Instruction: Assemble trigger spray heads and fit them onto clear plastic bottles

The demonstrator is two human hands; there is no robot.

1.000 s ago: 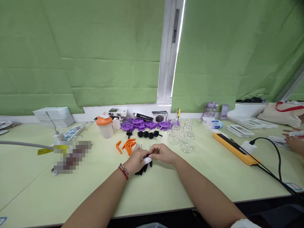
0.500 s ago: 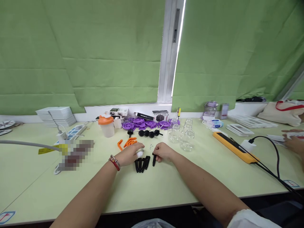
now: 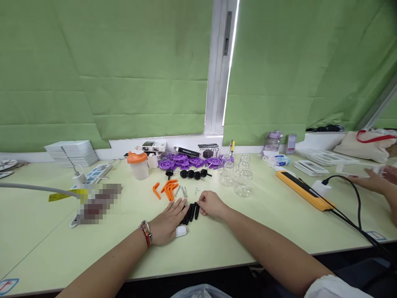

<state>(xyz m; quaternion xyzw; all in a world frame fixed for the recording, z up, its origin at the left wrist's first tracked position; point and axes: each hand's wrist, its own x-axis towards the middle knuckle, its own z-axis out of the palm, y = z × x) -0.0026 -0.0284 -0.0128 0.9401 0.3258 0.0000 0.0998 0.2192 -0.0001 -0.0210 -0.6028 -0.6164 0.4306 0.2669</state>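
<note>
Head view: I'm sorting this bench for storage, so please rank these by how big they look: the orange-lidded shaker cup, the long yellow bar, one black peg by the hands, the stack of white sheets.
1. long yellow bar
2. stack of white sheets, though it lies farther off, so the order with the bar is unsure
3. orange-lidded shaker cup
4. black peg, smallest, beside the right hand

Bare forearms both sides; left hand [image 3: 166,222] has a white wrap on the thumb tip and a red-and-silver bracelet stack [image 3: 145,232] at the wrist, right hand [image 3: 211,204] is plain, white sleeve edge [image 3: 328,286] at the right elbow.
</note>
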